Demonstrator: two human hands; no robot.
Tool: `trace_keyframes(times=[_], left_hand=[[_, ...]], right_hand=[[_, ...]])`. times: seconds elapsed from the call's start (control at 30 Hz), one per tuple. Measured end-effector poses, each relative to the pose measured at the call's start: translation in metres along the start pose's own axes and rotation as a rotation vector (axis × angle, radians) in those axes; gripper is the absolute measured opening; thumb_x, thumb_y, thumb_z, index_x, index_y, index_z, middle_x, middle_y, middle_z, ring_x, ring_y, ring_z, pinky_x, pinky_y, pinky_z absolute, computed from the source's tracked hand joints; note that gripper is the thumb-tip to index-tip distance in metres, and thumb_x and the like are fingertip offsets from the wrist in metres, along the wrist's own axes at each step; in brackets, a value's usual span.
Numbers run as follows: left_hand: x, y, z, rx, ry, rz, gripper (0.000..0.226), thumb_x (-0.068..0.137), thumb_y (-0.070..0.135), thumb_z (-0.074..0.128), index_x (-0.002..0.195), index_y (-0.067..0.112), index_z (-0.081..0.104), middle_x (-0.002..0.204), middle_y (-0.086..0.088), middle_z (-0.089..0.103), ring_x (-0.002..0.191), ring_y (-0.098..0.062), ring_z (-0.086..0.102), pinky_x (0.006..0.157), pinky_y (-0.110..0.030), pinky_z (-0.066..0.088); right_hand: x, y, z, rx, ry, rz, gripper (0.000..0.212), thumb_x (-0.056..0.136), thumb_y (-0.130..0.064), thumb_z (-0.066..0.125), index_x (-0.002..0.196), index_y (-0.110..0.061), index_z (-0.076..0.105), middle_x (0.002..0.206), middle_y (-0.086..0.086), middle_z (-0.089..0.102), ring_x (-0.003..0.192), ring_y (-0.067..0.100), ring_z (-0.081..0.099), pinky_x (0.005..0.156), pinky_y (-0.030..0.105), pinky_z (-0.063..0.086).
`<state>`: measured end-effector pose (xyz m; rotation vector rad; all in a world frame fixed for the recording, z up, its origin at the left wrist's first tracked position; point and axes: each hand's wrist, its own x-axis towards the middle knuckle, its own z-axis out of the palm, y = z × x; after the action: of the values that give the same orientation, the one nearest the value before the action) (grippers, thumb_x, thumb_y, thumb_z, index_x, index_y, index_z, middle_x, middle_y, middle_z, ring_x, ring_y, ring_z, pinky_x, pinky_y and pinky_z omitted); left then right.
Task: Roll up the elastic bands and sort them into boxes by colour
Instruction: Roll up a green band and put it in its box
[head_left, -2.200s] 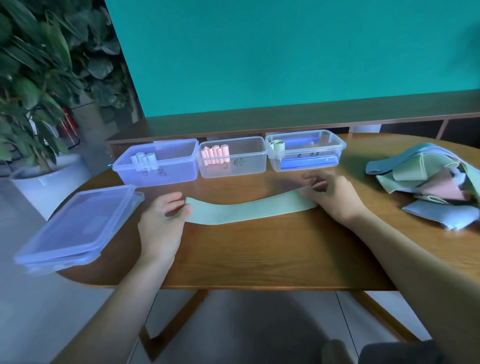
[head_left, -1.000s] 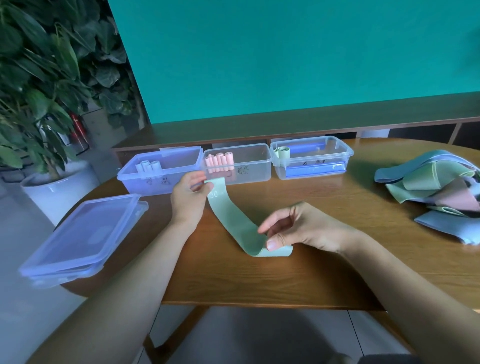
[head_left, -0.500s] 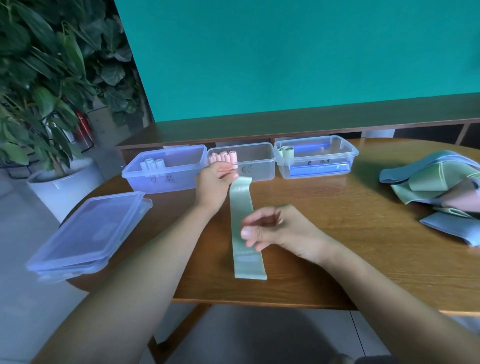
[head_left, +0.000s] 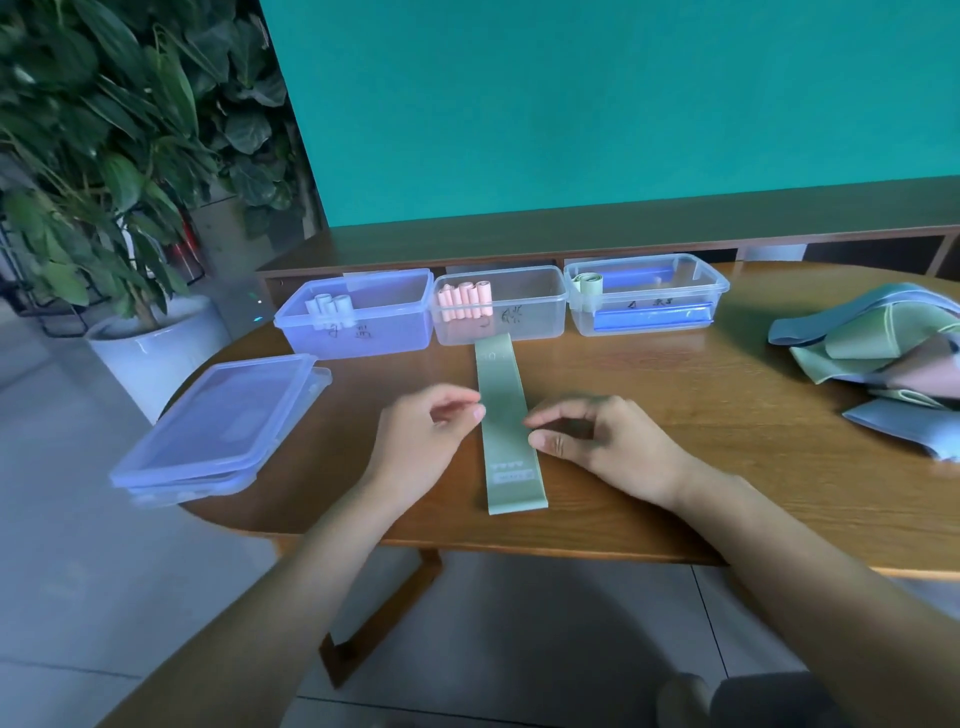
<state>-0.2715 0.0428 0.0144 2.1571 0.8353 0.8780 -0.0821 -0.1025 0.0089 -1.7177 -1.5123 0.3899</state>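
Green band (head_left: 506, 415) flat btwn both hands, fingers (head_left: 475, 413) loose.

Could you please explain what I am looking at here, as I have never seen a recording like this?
There is no machine: a person wears one wide-angle camera on the head, looking down at their own bare hands. The left hand and right hand hover on either side of a green elastic band, which lies flat on the wooden table, pointing away from the person. Neither hand has a grip on anything; the fingers are loosely curled. At the far edge stand three clear boxes: the left box with pale rolls, the middle box with pink rolls, and the right box with one green roll. A pile of unrolled bands waits at the right, stacked lids at the left, with a potted plant beyond.
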Motion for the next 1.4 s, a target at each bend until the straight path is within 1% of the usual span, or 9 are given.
trace_keyframes(times=[0.23,0.47,0.63,0.73,0.9,1.03,1.17,1.3,1.4], left_hand=[[-0.052,0.004,-0.017,0.15,-0.115,0.132,0.02,0.092,0.042,0.065,0.105,0.031,0.076,0.104,0.026,0.071,0.103,0.007,0.062,0.089,-0.011,0.047],[-0.066,0.002,-0.012,0.318,-0.227,0.3,0.061,0.09,0.072,0.044,0.13,0.031,0.065,0.133,0.022,0.057,0.129,0.006,0.041,0.101,0.0,0.02],[-0.065,-0.001,-0.011,0.352,-0.235,0.317,0.062,0.089,0.077,0.04,0.131,0.037,0.063,0.14,0.019,0.055,0.135,0.004,0.038,0.112,-0.026,0.032],[-0.066,-0.002,-0.011,0.357,-0.256,0.317,0.061,0.087,0.078,0.041,0.13,0.041,0.062,0.142,0.021,0.053,0.136,0.006,0.035,0.113,-0.028,0.031],[-0.067,-0.001,-0.012,0.278,-0.226,0.328,0.054,0.084,0.072,0.054,0.125,0.04,0.066,0.135,0.023,0.056,0.132,0.005,0.041,0.111,-0.03,0.038],[-0.071,0.002,-0.009,0.175,-0.216,0.389,0.036,0.083,0.051,0.073,0.112,0.03,0.075,0.115,0.021,0.066,0.119,-0.001,0.055,0.099,-0.03,0.049],[-0.072,0.004,-0.004,0.16,-0.2,0.413,0.016,0.086,0.036,0.077,0.098,0.025,0.079,0.1,0.018,0.07,0.105,-0.005,0.062,0.087,-0.033,0.053],[-0.072,0.006,-0.003,0.169,-0.198,0.405,0.014,0.087,0.035,0.075,0.095,0.024,0.08,0.097,0.017,0.071,0.102,-0.005,0.063,0.085,-0.031,0.054],[-0.072,0.008,-0.003,0.18,-0.194,0.39,0.015,0.087,0.036,0.074,0.096,0.025,0.081,0.098,0.017,0.071,0.1,-0.005,0.063,0.085,-0.032,0.055]], right_hand=[[-0.017,0.007,0.008,-0.212,0.002,-0.158,0.029,0.095,-0.043,0.064,0.114,-0.023,0.075,0.117,-0.016,0.07,0.113,-0.003,0.06,0.103,0.018,0.042],[-0.022,0.003,0.011,-0.381,-0.084,-0.203,0.054,0.099,-0.062,0.042,0.13,-0.026,0.068,0.135,-0.01,0.064,0.131,0.008,0.051,0.114,0.032,0.038],[-0.024,-0.001,0.011,-0.36,-0.027,-0.242,0.042,0.101,-0.049,0.052,0.12,-0.02,0.074,0.125,-0.007,0.07,0.123,0.009,0.059,0.107,0.028,0.043],[-0.026,-0.004,0.01,-0.348,0.007,-0.24,0.039,0.099,-0.047,0.054,0.113,-0.019,0.077,0.121,-0.006,0.072,0.118,0.008,0.062,0.105,0.026,0.044],[-0.027,-0.005,0.01,-0.347,0.002,-0.24,0.043,0.097,-0.05,0.054,0.114,-0.018,0.076,0.121,-0.005,0.072,0.119,0.007,0.061,0.105,0.026,0.045],[-0.029,-0.007,0.01,-0.352,-0.003,-0.238,0.044,0.096,-0.052,0.054,0.115,-0.018,0.075,0.122,-0.006,0.071,0.119,0.007,0.06,0.105,0.027,0.046],[-0.029,-0.008,0.01,-0.342,-0.008,-0.222,0.046,0.095,-0.053,0.055,0.118,-0.018,0.074,0.126,-0.006,0.068,0.121,0.008,0.059,0.106,0.029,0.046],[-0.033,-0.01,0.008,-0.246,0.036,-0.267,0.025,0.091,-0.039,0.07,0.109,-0.023,0.077,0.124,-0.009,0.068,0.118,0.003,0.059,0.106,0.023,0.042],[-0.04,-0.017,0.008,-0.086,-0.023,-0.268,0.016,0.087,-0.033,0.076,0.095,-0.019,0.079,0.109,-0.009,0.072,0.106,0.006,0.066,0.096,0.028,0.05]])
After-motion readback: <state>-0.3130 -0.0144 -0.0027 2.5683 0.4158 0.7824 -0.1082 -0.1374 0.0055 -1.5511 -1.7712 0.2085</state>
